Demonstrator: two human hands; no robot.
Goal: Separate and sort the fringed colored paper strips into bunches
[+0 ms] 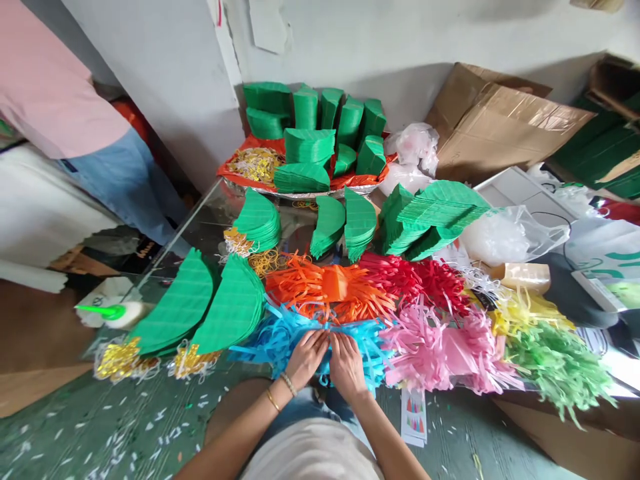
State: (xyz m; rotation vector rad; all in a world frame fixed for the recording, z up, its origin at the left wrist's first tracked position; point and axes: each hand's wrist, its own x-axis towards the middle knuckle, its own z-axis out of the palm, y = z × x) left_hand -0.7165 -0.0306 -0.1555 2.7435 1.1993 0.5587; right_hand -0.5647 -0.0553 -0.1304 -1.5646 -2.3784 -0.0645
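My left hand [306, 357] and my right hand [346, 363] are close together at the table's near edge, fingers bent over the blue fringed paper [280, 333]. Both hands pinch at its middle. Just behind lies orange fringed paper [334, 283], with red fringe [420, 280] beyond it to the right. Pink fringed paper [450, 347] sits to the right of my right hand. Left of my left hand are two stacks of green paper half-rounds [233, 307] with gold and white strings [193, 360] at their tips.
More green stacks [309, 145] stand on a red-lined tray at the back. A glue bottle [123, 313] is at the left edge. Yellow [530, 310] and light green fringes [557, 363], plastic bags [505, 233] and a cardboard box [495, 120] are at right. A person [65, 87] stands at left.
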